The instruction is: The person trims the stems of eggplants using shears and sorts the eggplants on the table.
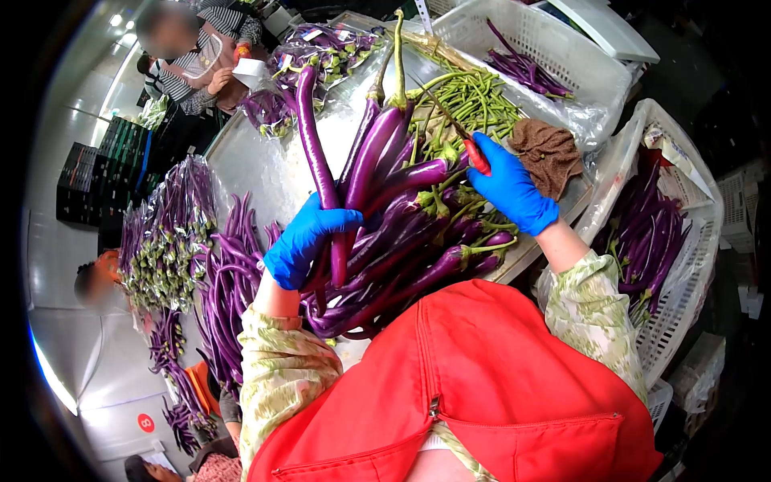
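Observation:
My left hand (303,245), in a blue glove, is wrapped round a few long purple eggplants (317,153), their stem ends pointing up and away from me. My right hand (510,183), gloved in blue too, grips a red-handled knife (477,156) whose thin dark blade points up and left, near the eggplant stems. Beneath both hands lies a heap of glossy eggplants (401,253) with green caps. Cut green stems (482,96) are piled beyond the blade. Close to my right hand sits a crumpled brown cloth (546,154).
White plastic crates with eggplants stand at the back (590,60) and on the right (679,297). Bagged eggplants (173,229) and loose ones (229,281) lie along the left. Across the metal table (281,173), a person (205,60) holds something white. Other people are at the lower left.

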Tool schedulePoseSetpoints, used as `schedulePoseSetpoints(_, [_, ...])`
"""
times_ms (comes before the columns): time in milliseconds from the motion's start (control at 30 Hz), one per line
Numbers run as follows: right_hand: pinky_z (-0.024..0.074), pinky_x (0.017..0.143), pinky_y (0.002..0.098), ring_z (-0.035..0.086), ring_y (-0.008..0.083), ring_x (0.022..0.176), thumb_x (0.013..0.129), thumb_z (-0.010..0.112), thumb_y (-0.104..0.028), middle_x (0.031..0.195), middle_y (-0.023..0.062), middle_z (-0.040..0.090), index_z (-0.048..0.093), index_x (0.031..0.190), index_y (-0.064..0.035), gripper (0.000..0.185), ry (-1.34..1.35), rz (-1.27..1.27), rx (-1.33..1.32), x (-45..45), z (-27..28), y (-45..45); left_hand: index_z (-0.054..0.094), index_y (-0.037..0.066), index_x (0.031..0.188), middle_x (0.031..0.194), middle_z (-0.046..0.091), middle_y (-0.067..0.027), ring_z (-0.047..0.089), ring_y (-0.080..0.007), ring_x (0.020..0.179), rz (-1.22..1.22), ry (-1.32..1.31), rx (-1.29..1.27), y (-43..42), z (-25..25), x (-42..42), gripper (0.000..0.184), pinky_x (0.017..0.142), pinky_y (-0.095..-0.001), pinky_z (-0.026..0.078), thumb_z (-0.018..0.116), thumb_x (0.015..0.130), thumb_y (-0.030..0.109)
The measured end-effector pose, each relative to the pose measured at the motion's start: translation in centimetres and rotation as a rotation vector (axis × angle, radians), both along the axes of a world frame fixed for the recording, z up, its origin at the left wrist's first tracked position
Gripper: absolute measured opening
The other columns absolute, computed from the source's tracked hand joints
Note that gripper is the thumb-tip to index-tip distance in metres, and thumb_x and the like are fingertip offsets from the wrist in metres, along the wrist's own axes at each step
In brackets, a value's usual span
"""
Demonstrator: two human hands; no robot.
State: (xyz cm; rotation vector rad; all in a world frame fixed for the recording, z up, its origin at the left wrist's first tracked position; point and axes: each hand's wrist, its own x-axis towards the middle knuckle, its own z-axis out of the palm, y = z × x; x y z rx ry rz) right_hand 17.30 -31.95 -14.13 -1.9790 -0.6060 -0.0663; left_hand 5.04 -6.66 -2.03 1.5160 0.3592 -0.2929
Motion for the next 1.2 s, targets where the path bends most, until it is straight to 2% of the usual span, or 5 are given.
schedulePoseSetpoints(367, [0.0469, 0.077, 0.0424, 0.059, 0.0399, 0.090, 0.076, 0.061, -0.014, 0.100, 0.0264, 0.060, 0.047, 0.122, 0.0040, 0.051, 0.003, -0.003, 0.014, -0.2, 0.4, 0.4, 0.045, -0.004, 0.128, 0.117, 0.058, -0.0126, 0.054, -0.0206, 0.106, -0.076, 0.050, 0.026, 0.4, -0.1, 0.2, 0.064, 0.098, -0.0310, 0.037, 0.066, 0.069, 0.010])
schedulePoseSetpoints(767, [0.0465, 0.071, 0.0412, 0.061, 0.0387, 0.083, 0.076, 0.060, -0.014, 0.090, 0.0251, 0.060, 0.050, 0.119, -0.0016, 0.045, 0.189, 0.049, -0.067, 0.5, -0.8, -0.9, 0.054, -0.004, 0.113, 0.094, 0.060, -0.0067, 0.055, -0.0150, 0.085, -0.089, 0.080, 0.189, 1.4, 1.2, 0.6, 0.052, 0.079, -0.0268, 0.044, 0.069, 0.066, 0.013])
schedulePoseSetpoints(800, [0.0462, 0.077, 0.0299, 0.057, 0.0160, 0.085, 0.079, 0.060, -0.011, 0.096, 0.0149, 0.061, 0.050, 0.122, 0.0008, 0.046, 0.177, 0.065, -0.033, 0.2, -1.0, -1.5, 0.056, -0.004, 0.109, 0.088, 0.059, -0.0050, 0.054, -0.0140, 0.079, -0.028, 0.100, 0.224, 1.0, 2.6, 0.4, 0.046, 0.073, -0.0256, 0.045, 0.068, 0.067, 0.011])
schedulePoseSetpoints(900, [0.0438, 0.081, 0.0248, 0.054, 0.0094, 0.089, 0.082, 0.058, -0.007, 0.101, 0.0036, 0.059, 0.046, 0.128, 0.0014, 0.048, 0.393, 0.171, 0.017, 0.0, -1.7, -3.4, 0.057, -0.003, 0.108, 0.087, 0.059, -0.0038, 0.053, -0.0124, 0.077, 0.027, 0.078, 0.384, 2.6, 2.8, -0.1, 0.042, 0.072, -0.0257, 0.045, 0.068, 0.070, 0.011])
schedulePoseSetpoints(1200, [0.0445, 0.088, 0.0274, 0.057, 0.0160, 0.100, 0.079, 0.061, -0.008, 0.118, 0.0137, 0.058, 0.043, 0.132, 0.0009, 0.057, 0.298, 0.359, 0.029, -0.7, 1.5, -2.7, 0.056, -0.004, 0.110, 0.092, 0.061, -0.0072, 0.054, -0.0140, 0.081, -0.043, 0.075, 0.566, 2.5, 1.6, -1.1, 0.044, 0.076, -0.0285, 0.045, 0.067, 0.071, 0.013])
